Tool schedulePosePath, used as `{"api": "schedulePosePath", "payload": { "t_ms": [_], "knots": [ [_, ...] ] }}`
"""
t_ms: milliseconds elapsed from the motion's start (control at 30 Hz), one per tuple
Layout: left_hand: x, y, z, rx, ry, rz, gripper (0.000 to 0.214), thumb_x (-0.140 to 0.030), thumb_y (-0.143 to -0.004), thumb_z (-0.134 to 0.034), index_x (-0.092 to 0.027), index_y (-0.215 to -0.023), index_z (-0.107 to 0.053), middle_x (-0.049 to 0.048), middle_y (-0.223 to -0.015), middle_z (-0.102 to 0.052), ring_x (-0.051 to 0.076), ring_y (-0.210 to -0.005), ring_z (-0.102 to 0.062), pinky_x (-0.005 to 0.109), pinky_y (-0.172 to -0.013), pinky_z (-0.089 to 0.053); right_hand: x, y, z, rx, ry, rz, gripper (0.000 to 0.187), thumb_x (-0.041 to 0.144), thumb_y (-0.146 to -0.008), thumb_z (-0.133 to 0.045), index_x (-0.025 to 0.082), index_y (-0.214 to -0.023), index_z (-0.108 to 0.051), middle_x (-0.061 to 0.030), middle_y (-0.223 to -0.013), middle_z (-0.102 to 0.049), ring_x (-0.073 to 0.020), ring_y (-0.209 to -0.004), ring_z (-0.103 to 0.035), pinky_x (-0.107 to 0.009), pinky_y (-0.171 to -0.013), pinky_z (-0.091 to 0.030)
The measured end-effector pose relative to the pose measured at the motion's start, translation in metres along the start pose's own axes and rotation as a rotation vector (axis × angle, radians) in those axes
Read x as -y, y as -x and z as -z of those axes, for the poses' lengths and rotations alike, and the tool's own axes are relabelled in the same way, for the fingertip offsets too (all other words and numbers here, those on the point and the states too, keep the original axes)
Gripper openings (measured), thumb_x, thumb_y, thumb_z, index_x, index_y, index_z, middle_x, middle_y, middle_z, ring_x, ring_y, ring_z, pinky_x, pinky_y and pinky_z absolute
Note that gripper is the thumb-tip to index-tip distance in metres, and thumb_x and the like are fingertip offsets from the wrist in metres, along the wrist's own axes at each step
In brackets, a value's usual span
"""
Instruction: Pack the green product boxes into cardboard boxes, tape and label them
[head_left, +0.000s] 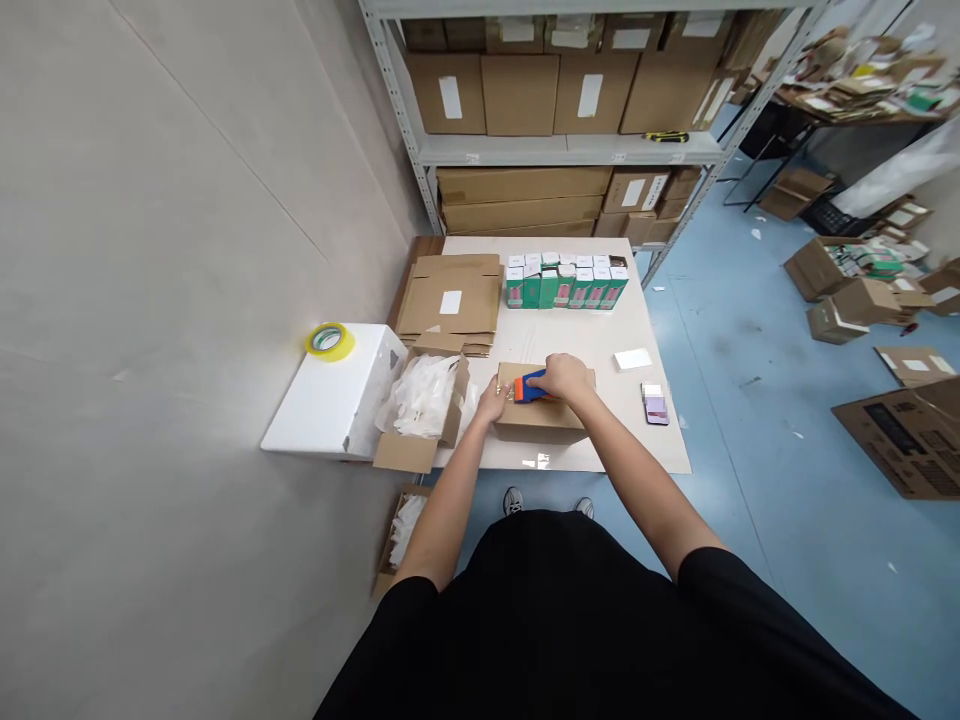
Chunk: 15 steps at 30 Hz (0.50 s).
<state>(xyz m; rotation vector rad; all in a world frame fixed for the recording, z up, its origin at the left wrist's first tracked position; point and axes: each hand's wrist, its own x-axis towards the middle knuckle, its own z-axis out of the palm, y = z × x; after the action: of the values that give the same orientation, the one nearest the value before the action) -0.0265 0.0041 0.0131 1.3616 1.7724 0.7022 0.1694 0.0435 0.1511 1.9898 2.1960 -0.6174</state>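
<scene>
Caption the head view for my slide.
Right hand holds a blue-orange tool over a cardboard box; left hand at the box's end.

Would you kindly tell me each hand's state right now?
Left hand: on the cardboard box; open or closed unclear.
Right hand: holding the blue-and-orange tool.

Not a word legible here! White labels (450, 98) sit on the shelf cartons (520, 95), too small to read; tags (619, 158) dot the shelf edge (540, 152), just smudges; the green boxes (549, 290) carry tiny print, and the big carton (924, 450) shows blurred markings.
</scene>
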Motion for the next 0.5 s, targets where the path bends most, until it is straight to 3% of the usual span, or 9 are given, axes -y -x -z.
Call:
{"api": "schedulePosePath", "payload": {
  "t_ms": [100,300,500],
  "knots": [
    [-0.011,-0.001,-0.030,0.051,0.095,0.034,0.055,-0.045,-0.106,-0.043,-0.021,-0.155,-0.048,0.0111,-0.147,-0.065,0.025,-0.133,-0.064,0.038,-0.111,-0.049,-0.025,0.003,0.007,0.040,0.015,-0.043,0.063,0.071,-0.079,-0.075,0.015,-0.109,-0.076,-0.0199,-0.112,-0.076,-0.0335,-0.108,-0.072,-0.033,-0.085,-0.052],
    [-0.050,-0.002,-0.084,0.111,0.056,0.040,0.057,-0.042,-0.107,-0.039,-0.017,-0.159,-0.040,0.0147,-0.144,-0.067,0.027,-0.130,-0.066,0.038,-0.108,-0.050,-0.094,0.009,0.016,0.023,0.015,-0.131,0.063,0.075,-0.077,-0.075,0.017,-0.103,-0.076,-0.0166,-0.106,-0.077,-0.0308,-0.100,-0.073,-0.030,-0.076,-0.051],
    [-0.074,0.001,-0.107,0.139,-0.032,-0.008,0.058,-0.044,-0.106,-0.038,-0.017,-0.158,-0.040,0.0179,-0.132,-0.072,0.034,-0.121,-0.069,0.044,-0.102,-0.052,-0.168,0.026,0.028,0.013,0.035,-0.207,0.058,0.073,-0.076,-0.077,0.018,-0.094,-0.076,-0.0152,-0.100,-0.077,-0.0299,-0.093,-0.072,-0.030,-0.070,-0.048]
  ]
}}
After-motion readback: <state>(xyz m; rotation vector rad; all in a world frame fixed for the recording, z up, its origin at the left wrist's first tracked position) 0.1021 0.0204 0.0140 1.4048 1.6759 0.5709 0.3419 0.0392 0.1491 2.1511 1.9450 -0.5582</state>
